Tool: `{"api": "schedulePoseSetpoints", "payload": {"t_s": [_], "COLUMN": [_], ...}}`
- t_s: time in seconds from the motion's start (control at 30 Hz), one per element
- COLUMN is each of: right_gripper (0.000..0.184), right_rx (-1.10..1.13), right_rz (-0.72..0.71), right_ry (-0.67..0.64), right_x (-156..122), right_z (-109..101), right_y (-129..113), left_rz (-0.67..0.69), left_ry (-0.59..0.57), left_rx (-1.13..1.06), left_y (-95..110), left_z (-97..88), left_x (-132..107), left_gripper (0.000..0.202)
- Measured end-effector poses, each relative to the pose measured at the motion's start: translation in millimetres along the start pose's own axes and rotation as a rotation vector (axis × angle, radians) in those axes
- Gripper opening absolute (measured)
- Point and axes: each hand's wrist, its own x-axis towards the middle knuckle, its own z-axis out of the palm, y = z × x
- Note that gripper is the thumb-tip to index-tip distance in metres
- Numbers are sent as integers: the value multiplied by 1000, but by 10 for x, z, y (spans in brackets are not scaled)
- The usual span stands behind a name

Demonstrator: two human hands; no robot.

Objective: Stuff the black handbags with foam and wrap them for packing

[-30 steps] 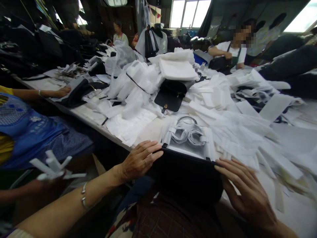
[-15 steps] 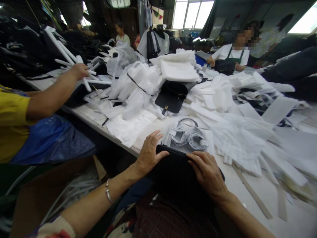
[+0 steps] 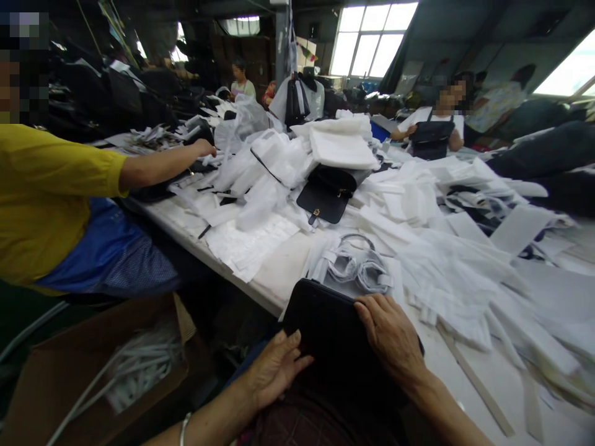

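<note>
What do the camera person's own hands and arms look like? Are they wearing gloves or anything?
No gloves: the left hand and the right hand are both bare. A thin, shiny, silver-coloured bracelet circles the left wrist. No bracelet or watch shows on the right wrist. No sleeves show on the forearms here.

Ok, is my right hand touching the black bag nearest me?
Touching. In the head view, the right hand has its fingers bent over the top edge of the black bag.
</note>
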Motion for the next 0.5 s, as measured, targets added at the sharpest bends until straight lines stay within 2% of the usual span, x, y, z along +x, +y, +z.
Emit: {"api": "schedulePoseSetpoints", "payload": {"t_s": [0.07,0.17,0.27,0.4,0.43,0.5], "right_gripper": [36,45,54,67,72,77], "right_rx": [26,68,132,338,383,415], "right_rz": [34,136,353,729,746,617], "right_ry": [-4,-1,46,143,173,189], "right_x": [37,109,160,186,193,218], "right_z": [-21,-79,-158,-234,-236,-215], "right_y": [45,109,125,95,84,58], "left_rz": [80,157,259,507,615,892], "left_ry": [-59,-160,-136,-138,-159,-203], "left_rx": [-3,58,218,654,801,1144], "left_y": [30,96,223,602,711,882], "left_z": [122,368,665,1174,1331,1662], "left_x": [67,91,112,158,152,114], "left_gripper": [32,46,47,38,35,26]}}
